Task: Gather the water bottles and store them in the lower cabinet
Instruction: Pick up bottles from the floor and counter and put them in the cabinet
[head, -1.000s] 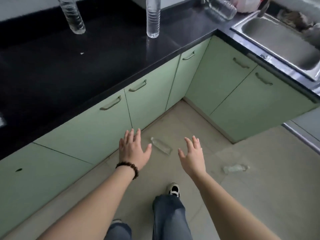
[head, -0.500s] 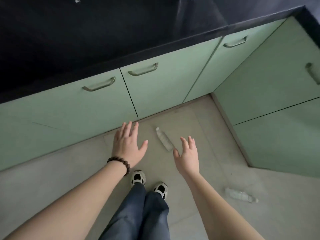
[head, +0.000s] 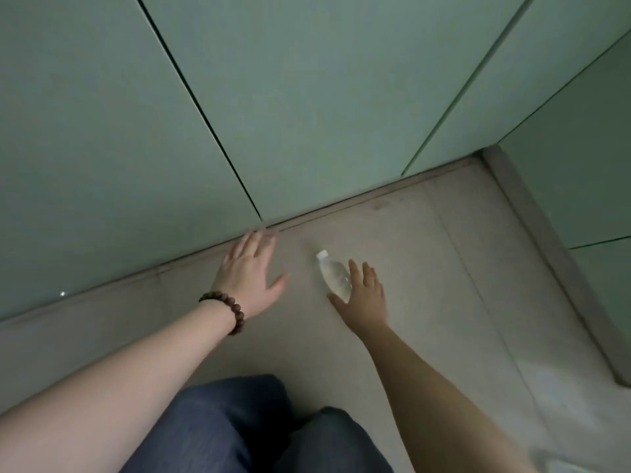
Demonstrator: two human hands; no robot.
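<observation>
Both hands have dropped close to the floor point(head: 426, 302) since half a second ago, and the cabinet doors point(head: 307, 97) now fill the upper view. Lying on its side near the doors, cap pointing at them, the water bottle point(head: 333, 276) sits just under the right hand point(head: 363, 300), whose fingers are spread and not yet curled round it. Beside it, the left hand point(head: 247, 279) hovers flat, fingers straight. Clear, thin plastic probably rolls and dents easily; grasp its middle.
</observation>
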